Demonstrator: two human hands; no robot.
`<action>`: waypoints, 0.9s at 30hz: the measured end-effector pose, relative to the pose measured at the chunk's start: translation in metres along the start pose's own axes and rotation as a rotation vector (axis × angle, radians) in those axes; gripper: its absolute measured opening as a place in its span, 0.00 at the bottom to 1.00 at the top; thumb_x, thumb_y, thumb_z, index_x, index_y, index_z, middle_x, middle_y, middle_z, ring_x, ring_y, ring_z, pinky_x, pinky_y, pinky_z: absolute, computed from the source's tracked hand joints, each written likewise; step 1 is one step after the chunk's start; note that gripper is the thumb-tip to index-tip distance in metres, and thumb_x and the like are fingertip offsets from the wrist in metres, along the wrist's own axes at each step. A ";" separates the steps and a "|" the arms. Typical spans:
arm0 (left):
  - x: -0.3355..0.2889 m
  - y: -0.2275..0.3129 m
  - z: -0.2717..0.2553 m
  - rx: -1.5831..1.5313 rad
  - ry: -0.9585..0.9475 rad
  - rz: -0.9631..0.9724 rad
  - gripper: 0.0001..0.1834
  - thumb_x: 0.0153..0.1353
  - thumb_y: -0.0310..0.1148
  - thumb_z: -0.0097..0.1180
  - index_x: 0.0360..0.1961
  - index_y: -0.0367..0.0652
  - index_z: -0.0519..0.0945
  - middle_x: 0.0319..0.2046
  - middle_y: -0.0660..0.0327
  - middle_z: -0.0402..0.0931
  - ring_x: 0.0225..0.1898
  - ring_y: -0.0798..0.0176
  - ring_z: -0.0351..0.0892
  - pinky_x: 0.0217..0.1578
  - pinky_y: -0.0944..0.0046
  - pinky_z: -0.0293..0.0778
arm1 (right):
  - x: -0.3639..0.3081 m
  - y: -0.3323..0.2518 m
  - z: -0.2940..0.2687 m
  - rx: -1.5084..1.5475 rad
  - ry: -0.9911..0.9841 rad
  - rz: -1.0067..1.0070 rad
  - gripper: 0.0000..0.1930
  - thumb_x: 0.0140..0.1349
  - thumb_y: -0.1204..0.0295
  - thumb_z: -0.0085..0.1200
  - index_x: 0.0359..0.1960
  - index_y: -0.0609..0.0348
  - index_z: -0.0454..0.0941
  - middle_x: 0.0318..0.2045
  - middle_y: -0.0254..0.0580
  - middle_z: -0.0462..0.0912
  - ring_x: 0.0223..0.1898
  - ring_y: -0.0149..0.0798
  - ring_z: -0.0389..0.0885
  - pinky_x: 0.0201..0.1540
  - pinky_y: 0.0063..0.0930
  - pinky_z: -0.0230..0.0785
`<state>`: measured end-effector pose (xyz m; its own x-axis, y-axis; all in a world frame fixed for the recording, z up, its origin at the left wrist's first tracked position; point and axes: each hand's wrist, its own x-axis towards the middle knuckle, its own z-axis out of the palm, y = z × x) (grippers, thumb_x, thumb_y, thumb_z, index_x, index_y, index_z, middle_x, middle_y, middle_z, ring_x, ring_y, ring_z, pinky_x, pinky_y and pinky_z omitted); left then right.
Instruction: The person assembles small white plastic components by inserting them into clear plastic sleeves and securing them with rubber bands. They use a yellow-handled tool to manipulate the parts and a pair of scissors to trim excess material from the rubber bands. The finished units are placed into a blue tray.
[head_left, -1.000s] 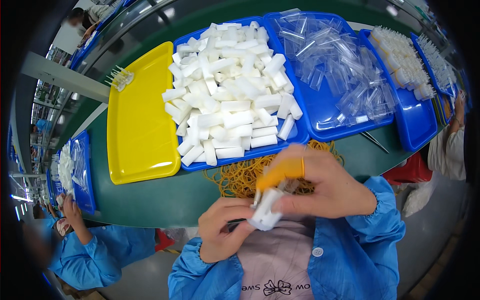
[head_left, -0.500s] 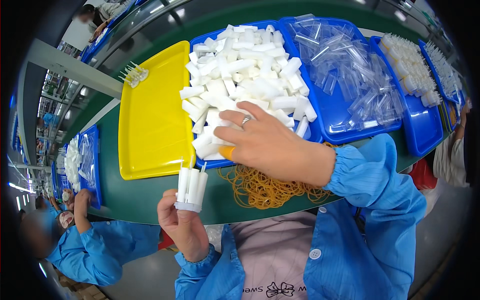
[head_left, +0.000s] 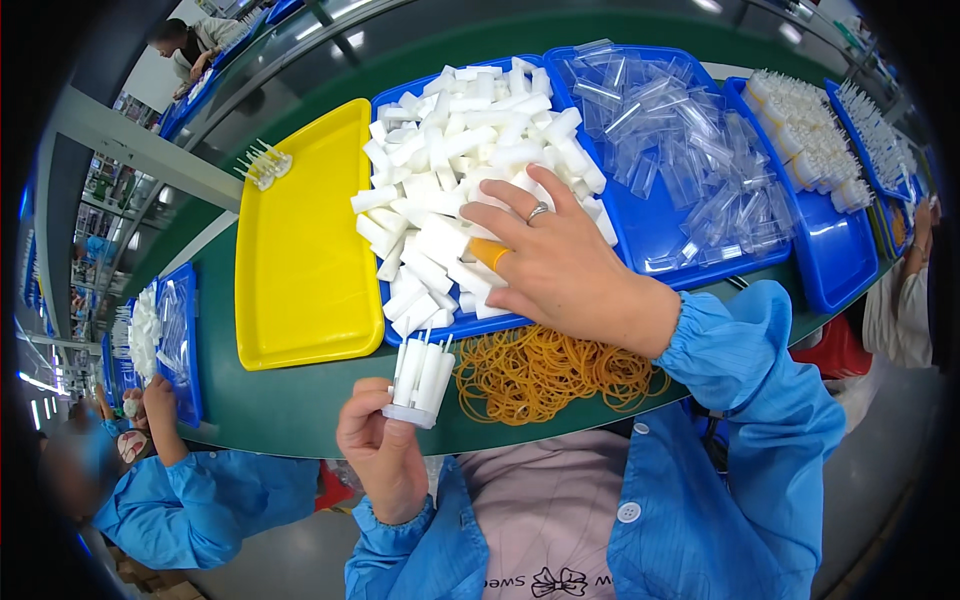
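My left hand (head_left: 385,462) pinches a pale, round plastic base (head_left: 410,415) at its edge. Several white foam sleeves (head_left: 425,378) stand upright on that base, with thin pin tips showing above them. My right hand (head_left: 570,265) reaches over a heap of white foam pieces (head_left: 430,180) in a blue tray (head_left: 490,324). Its fingers are spread and touch the heap, with nothing visibly gripped. A ring and an orange band are on its fingers.
A yellow tray (head_left: 300,270) at left bears a small pinned part (head_left: 265,165). Orange rubber bands (head_left: 540,375) pile near the front edge. Clear plastic sleeves (head_left: 690,150) fill another blue tray (head_left: 640,225). White pinned parts (head_left: 800,130) lie at right. A co-worker's blue sleeve (head_left: 200,490) shows at left.
My left hand has moved right and slightly lower with the base and sleeves. My right hand has shifted slightly right over the foam, its fingers spreading wider.
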<state>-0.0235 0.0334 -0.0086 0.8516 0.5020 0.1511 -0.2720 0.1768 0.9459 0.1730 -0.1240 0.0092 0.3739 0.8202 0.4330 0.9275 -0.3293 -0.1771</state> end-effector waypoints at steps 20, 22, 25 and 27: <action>-0.003 -0.003 -0.009 -0.009 0.044 0.019 0.17 0.57 0.28 0.60 0.47 0.39 0.73 0.45 0.60 0.71 0.47 0.65 0.70 0.52 0.63 0.66 | 0.010 0.011 -0.024 0.297 0.242 0.073 0.08 0.51 0.72 0.56 0.33 0.58 0.79 0.40 0.40 0.77 0.47 0.45 0.73 0.52 0.39 0.61; -0.002 -0.003 -0.007 -0.020 0.026 0.016 0.16 0.57 0.29 0.60 0.46 0.39 0.73 0.45 0.60 0.71 0.47 0.65 0.70 0.52 0.62 0.66 | 0.009 0.007 -0.019 0.341 0.162 0.042 0.07 0.51 0.71 0.57 0.31 0.59 0.80 0.40 0.41 0.77 0.48 0.45 0.72 0.54 0.41 0.60; -0.002 -0.003 -0.005 -0.031 0.012 0.019 0.16 0.56 0.29 0.60 0.46 0.39 0.74 0.45 0.60 0.71 0.47 0.65 0.70 0.52 0.62 0.66 | 0.011 -0.004 -0.004 0.236 0.049 -0.007 0.06 0.51 0.70 0.58 0.29 0.57 0.81 0.45 0.41 0.75 0.54 0.45 0.68 0.59 0.44 0.56; -0.002 -0.001 -0.005 -0.026 0.000 0.026 0.16 0.56 0.29 0.60 0.46 0.39 0.74 0.45 0.59 0.71 0.47 0.65 0.70 0.52 0.62 0.66 | 0.012 -0.005 0.008 0.125 -0.007 -0.028 0.06 0.50 0.69 0.59 0.28 0.56 0.81 0.48 0.41 0.74 0.58 0.45 0.65 0.62 0.47 0.53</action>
<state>-0.0271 0.0360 -0.0116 0.8438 0.5071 0.1757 -0.3059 0.1854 0.9338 0.1723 -0.1089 0.0084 0.3478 0.8316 0.4329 0.9296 -0.2458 -0.2745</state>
